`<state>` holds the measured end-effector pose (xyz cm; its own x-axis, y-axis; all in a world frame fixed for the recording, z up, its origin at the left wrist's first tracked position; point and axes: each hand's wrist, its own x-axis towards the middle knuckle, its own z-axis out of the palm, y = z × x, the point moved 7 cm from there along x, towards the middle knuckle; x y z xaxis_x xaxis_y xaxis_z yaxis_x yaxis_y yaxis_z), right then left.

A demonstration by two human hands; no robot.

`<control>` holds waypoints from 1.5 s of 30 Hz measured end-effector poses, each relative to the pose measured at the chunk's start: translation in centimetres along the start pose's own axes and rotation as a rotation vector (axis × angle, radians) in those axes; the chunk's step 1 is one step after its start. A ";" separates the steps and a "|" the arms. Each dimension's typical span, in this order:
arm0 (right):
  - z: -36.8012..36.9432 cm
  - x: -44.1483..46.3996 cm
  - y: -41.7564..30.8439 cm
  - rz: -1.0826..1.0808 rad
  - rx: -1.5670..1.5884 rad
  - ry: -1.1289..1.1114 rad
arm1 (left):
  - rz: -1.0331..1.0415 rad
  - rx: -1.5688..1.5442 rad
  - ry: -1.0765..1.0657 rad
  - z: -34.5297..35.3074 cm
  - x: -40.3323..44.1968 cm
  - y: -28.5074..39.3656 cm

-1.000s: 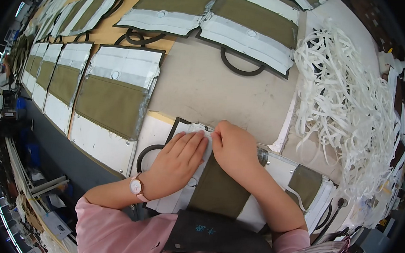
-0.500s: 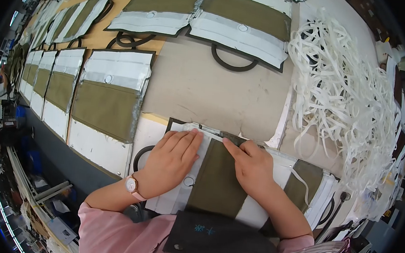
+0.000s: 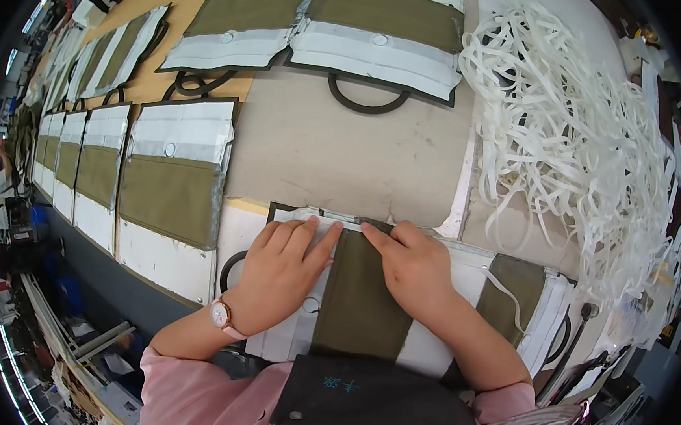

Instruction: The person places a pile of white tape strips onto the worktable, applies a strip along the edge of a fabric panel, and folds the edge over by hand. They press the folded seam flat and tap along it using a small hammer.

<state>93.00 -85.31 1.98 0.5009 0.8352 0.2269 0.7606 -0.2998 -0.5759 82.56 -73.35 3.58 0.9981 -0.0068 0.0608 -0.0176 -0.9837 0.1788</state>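
Left hand [image 3: 280, 267] and right hand [image 3: 419, 272] have brought their index fingertips closer together. Other panels [image 3: 170, 193] lie at left. Left fingers lie flat, slightly spread, on the panel [image 3: 365, 313], which is on the table [image 3: 344, 153] before the person. Right index points out, the others curled; its thumb's hold cannot be told. Loose straps [image 3: 556, 125] heap at right.
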 end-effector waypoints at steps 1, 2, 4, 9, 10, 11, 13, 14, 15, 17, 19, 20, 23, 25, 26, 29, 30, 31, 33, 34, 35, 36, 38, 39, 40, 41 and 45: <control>0.1 0.0 0.0 -0.003 -0.005 0.006 | -0.006 0.006 -0.014 0.1 0.1 0.0; 0.2 0.0 0.0 -0.006 -0.009 0.012 | -0.011 0.012 -0.029 0.2 0.1 0.0; 0.2 0.0 -0.1 -0.012 -0.023 0.013 | -0.014 0.064 -0.006 0.0 0.4 0.3; -1.0 -0.6 0.0 0.002 -0.131 -0.034 | -0.018 0.114 -0.011 0.6 0.0 1.4; -1.8 -0.9 0.4 0.024 -0.077 -0.042 | -0.017 0.100 -0.024 0.8 -0.2 1.3; -2.8 -1.4 1.0 0.046 -0.023 -0.050 | -0.016 0.087 -0.039 1.0 -0.3 1.2; -4.1 -2.5 2.5 0.081 0.015 -0.039 | -0.008 0.067 -0.058 1.1 -0.4 1.1; -4.7 -3.2 3.2 0.096 -0.003 -0.022 | -0.002 0.058 -0.065 1.1 -0.3 1.2; -5.3 -3.8 3.8 0.111 -0.021 -0.005 | 0.006 0.048 -0.072 1.1 -0.2 1.2; -5.7 -4.7 4.5 0.147 0.024 0.017 | 0.015 0.060 -0.072 1.0 0.0 1.4; -5.9 -5.3 4.7 0.150 0.066 0.035 | 0.019 0.074 -0.072 1.0 0.1 1.6; -5.9 -5.4 4.7 0.144 0.048 0.050 | 0.018 0.082 -0.074 0.9 0.2 1.7; -5.7 -5.3 4.7 0.126 0.011 0.083 | 0.023 0.105 -0.073 0.9 0.3 1.9; -5.7 -5.3 4.6 0.123 0.006 0.086 | 0.027 0.112 -0.073 0.9 0.4 1.9; -5.7 -5.3 4.7 0.131 0.014 0.086 | 0.028 0.113 -0.073 0.9 0.5 1.9; -5.7 -5.3 4.7 0.146 0.028 0.086 | 0.020 0.115 -0.083 0.9 0.6 2.0; -5.7 -5.3 4.7 0.147 0.027 0.086 | 0.016 0.115 -0.090 1.0 0.6 2.0; -5.7 -5.3 4.8 0.148 0.026 0.086 | 0.015 0.117 -0.091 1.0 0.7 2.1; -5.7 -5.3 4.7 0.127 0.013 0.100 | 0.012 0.122 -0.092 0.9 0.8 2.1; -5.8 -5.3 4.7 0.116 0.007 0.106 | 0.016 0.130 -0.087 0.9 0.9 2.2; -5.8 -5.4 4.7 0.116 0.004 0.090 | 0.021 0.138 -0.081 0.9 0.9 2.2; -5.9 -5.4 4.6 0.117 0.001 0.074 | 0.026 0.145 -0.076 0.9 1.0 2.2; -6.0 -5.6 4.6 0.117 0.011 0.066 | 0.017 0.135 -0.084 0.9 1.0 2.2; -6.1 -5.7 4.7 0.116 0.026 0.074 | 0.012 0.130 -0.088 0.8 1.1 2.2; -6.2 -5.7 4.7 0.113 0.041 0.081 | 0.011 0.131 -0.088 0.8 1.1 2.2; -6.2 -5.6 4.8 0.125 0.046 0.096 | 0.011 0.134 -0.087 0.8 1.1 2.3; -6.2 -5.2 5.1 0.171 0.057 0.123 | 0.009 0.132 -0.091 0.8 1.2 2.3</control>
<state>96.82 -94.04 2.72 0.6698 0.7110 0.2140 0.6375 -0.4030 -0.6567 83.75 -75.73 3.29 0.9993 -0.0258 -0.0288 -0.0244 -0.9986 0.0478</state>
